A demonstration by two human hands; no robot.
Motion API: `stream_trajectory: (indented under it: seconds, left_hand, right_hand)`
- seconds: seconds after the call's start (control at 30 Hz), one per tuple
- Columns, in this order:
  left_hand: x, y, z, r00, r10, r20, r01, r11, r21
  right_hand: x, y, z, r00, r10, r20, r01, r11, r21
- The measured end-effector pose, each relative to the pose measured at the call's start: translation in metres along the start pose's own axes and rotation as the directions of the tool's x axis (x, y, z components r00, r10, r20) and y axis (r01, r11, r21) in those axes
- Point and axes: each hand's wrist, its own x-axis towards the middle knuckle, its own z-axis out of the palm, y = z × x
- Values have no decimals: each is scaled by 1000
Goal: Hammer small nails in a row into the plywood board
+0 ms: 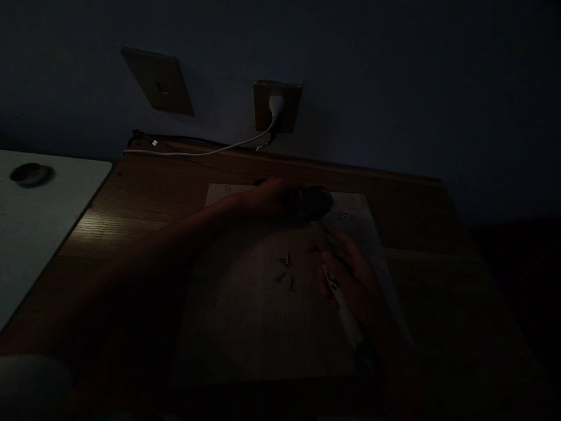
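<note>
The picture is very dark. My left hand [274,197] reaches over the far part of a pale board [228,327] and is closed on a dark rounded object [319,202], whose kind I cannot make out. Just below it, my right hand [353,272] wraps around a long pale-handled tool [348,316] with a dark marking on its side. The tool slants, its upper end close to the dark object; whether they touch is unclear. Between my hands and nearer me, several small screws [291,283] lie on the board. Another small metal piece [344,214] rests near its far right corner.
Beneath the board is a wooden tabletop [144,181]. A white cable [205,153] runs along its back edge to a plug [276,105] in the wall outlet [263,114]. At left, a white surface [56,216] bears a dark round item [30,174].
</note>
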Motion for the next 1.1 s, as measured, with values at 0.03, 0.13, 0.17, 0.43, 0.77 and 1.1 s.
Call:
stream_trajectory:
  seconds: [0.03, 0.13, 0.17, 0.43, 0.77, 1.1]
  left_hand:
    - [0, -1, 0, 1000, -5, 3, 5, 1000, -2]
    - [-1, -2, 1, 1000, -14, 4, 15, 1000, -9]
    - [-1, -2, 0, 1000, -16, 5, 16, 1000, -12]
    - [0, 0, 0, 1000, 13, 13, -13, 1000, -6]
    - [-1, -3, 2, 999, 39, -33, -41, 998, -52]
    - [1, 7, -6, 1000, -25, -4, 25, 998, 49]
  right_hand:
    - [0, 0, 0, 1000, 1, 0, -1, 1000, 3]
    - [0, 0, 0, 1000, -1, -1, 1, 1000, 18]
    - [1, 0, 0, 1000, -1, 0, 1, 1000, 24]
    - [0, 0, 0, 1000, 20, -4, -20, 1000, 16]
    - [2, 1, -1, 1000, 8, -1, -8, 1000, -1]
    - [-1, -2, -3, 999, -47, -23, 47, 999, -12]
